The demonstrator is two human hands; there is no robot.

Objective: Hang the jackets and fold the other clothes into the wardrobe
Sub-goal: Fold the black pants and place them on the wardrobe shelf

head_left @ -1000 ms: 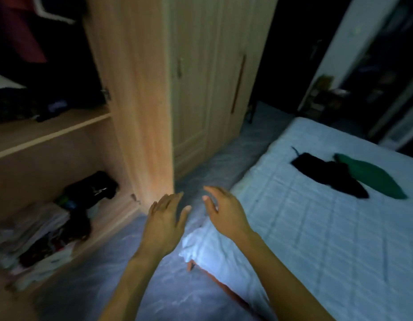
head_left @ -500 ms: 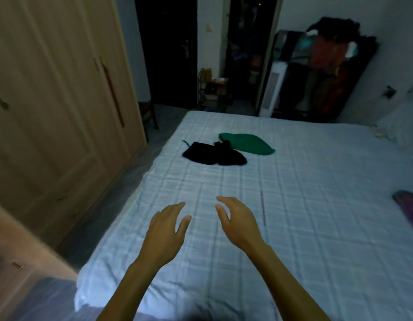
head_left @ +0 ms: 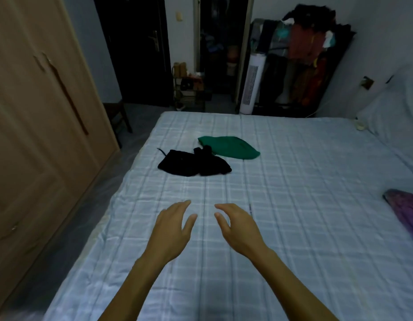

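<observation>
A crumpled black garment (head_left: 191, 163) lies on the pale blue checked bed (head_left: 293, 205), towards its far left side. A green garment (head_left: 231, 148) lies just behind it, touching it. A purple cloth (head_left: 407, 208) shows at the bed's right edge. My left hand (head_left: 172, 230) and my right hand (head_left: 239, 228) hover side by side above the bed, nearer to me than the black garment. Both are empty, with relaxed fingers. The wooden wardrobe (head_left: 38, 126) stands along the left, with the doors in view closed.
A narrow strip of floor (head_left: 68, 228) runs between wardrobe and bed. At the far wall stand a white tower fan (head_left: 250, 86), a dark rack piled with clothes (head_left: 309, 54), a small shelf (head_left: 189, 89) and a dark doorway. A pillow (head_left: 390, 112) lies at the right.
The view has swung right, from the open wardrobe shelves to the bed. My hands stay empty in front of me and now hover over the mattress, closer to the black garment.
</observation>
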